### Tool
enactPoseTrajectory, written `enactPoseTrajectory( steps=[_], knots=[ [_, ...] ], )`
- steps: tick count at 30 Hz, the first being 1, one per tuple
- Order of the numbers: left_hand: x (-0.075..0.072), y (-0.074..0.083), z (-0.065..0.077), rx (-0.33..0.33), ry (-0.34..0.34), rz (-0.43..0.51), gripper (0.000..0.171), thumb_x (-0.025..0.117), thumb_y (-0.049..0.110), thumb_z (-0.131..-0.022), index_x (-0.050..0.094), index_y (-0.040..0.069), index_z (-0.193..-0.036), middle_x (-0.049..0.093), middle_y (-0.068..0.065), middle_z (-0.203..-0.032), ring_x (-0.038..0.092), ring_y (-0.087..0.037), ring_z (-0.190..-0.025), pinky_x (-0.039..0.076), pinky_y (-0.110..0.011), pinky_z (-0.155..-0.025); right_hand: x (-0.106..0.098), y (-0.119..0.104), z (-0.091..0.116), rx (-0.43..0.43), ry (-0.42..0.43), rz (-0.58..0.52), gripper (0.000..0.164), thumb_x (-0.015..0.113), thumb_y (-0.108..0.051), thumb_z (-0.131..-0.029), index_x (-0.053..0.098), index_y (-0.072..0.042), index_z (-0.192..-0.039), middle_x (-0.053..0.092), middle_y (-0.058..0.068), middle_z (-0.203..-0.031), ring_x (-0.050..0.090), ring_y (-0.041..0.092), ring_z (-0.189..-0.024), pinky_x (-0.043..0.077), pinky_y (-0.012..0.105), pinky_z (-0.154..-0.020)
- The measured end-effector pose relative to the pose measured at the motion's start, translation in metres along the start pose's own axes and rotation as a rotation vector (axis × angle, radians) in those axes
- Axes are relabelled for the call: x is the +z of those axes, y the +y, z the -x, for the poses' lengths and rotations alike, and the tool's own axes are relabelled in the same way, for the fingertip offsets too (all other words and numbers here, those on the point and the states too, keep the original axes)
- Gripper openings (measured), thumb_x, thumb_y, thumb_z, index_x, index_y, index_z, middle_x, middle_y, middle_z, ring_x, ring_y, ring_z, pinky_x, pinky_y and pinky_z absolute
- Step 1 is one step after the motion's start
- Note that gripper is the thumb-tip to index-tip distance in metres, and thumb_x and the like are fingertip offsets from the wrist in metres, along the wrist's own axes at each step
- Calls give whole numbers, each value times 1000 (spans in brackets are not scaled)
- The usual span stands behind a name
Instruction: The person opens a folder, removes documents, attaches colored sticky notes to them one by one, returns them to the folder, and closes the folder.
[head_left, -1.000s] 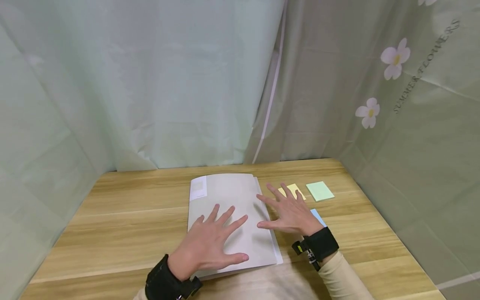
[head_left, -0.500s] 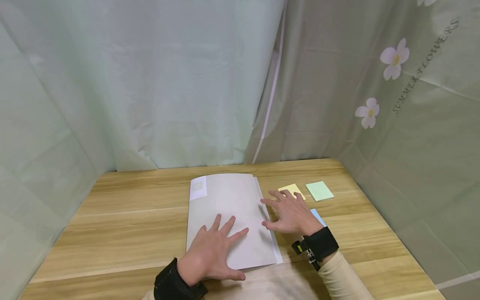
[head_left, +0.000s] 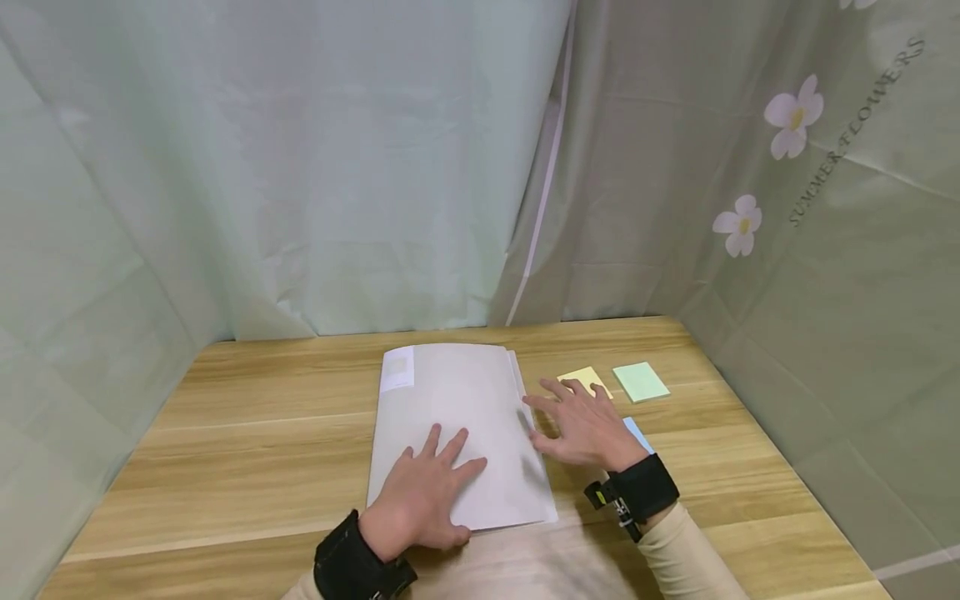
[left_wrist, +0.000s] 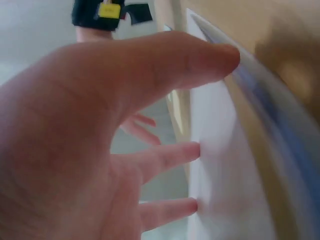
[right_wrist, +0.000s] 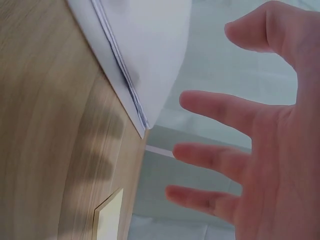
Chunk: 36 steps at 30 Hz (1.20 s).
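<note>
A white booklet (head_left: 472, 387), with a pale label in its far left corner, lies on the wooden table. My left hand (head_left: 420, 496) rests on its lower left part, fingers spread. In the left wrist view, fingertips (left_wrist: 192, 150) touch the white cover, and the thumb (left_wrist: 200, 57) lies by the booklet's near edge, where layers show. My right hand (head_left: 581, 427) hovers beside the booklet's right edge. Its fingers are spread, loosely bent and hold nothing; the right wrist view shows a gap between them and the table.
Right of the booklet lie a yellow sticky note pad (head_left: 588, 379), a green pad (head_left: 641, 382) and a blue pad (head_left: 637, 435). My right hand partly covers the yellow and blue ones. Curtains (head_left: 390, 167) stand around the table (head_left: 247, 450).
My left hand has come down toward the near edge onto the booklet. The booklet's near end has shifted slightly left. My right hand's fingers have drawn in a little.
</note>
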<state>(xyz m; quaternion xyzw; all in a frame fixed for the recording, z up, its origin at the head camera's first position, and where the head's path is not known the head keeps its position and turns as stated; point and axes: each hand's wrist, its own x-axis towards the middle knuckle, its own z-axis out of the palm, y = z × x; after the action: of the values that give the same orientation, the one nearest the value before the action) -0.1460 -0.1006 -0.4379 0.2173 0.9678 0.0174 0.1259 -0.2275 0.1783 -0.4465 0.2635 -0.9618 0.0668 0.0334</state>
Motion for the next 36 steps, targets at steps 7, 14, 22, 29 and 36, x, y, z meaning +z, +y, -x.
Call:
enactPoseTrajectory(
  steps=[7,14,22,29,36],
  knots=[
    [4,-8,-4,-13,55,41,91,90,59,-78,61,27,-158,45,-12,-180,38,-51,-169,44,-77,-123,1,-1,0,-1,-10,-8,54,63,-47,-101,72,-29,-152,62,14,-166,63,45,-147,48,78,-108],
    [7,-5,-4,12,147,10,88,92,65,-76,63,23,-147,52,-17,-172,46,-57,-161,51,-73,-118,1,0,-1,-5,-8,-15,53,63,-45,-102,72,-28,-152,62,14,-167,57,45,-154,47,80,-110],
    [2,-3,-1,9,168,-23,83,87,63,-76,61,25,-145,53,-16,-171,50,-58,-157,62,-62,-100,2,5,3,26,-29,-31,52,58,-36,-102,73,-24,-150,60,16,-168,52,47,-159,42,85,-115],
    [-15,-13,8,48,196,142,91,77,58,-83,50,30,-165,50,-17,-174,53,-59,-154,62,-64,-87,5,8,2,17,-42,-42,52,59,-33,-101,72,-22,-150,60,18,-168,51,50,-159,42,86,-114],
    [-32,-26,21,90,278,298,90,74,47,-86,44,32,-170,46,-21,-175,58,-58,-150,59,-71,-98,13,4,-1,-14,-66,-45,51,60,-35,-103,73,-23,-150,62,15,-165,51,49,-160,46,82,-113]
  ],
)
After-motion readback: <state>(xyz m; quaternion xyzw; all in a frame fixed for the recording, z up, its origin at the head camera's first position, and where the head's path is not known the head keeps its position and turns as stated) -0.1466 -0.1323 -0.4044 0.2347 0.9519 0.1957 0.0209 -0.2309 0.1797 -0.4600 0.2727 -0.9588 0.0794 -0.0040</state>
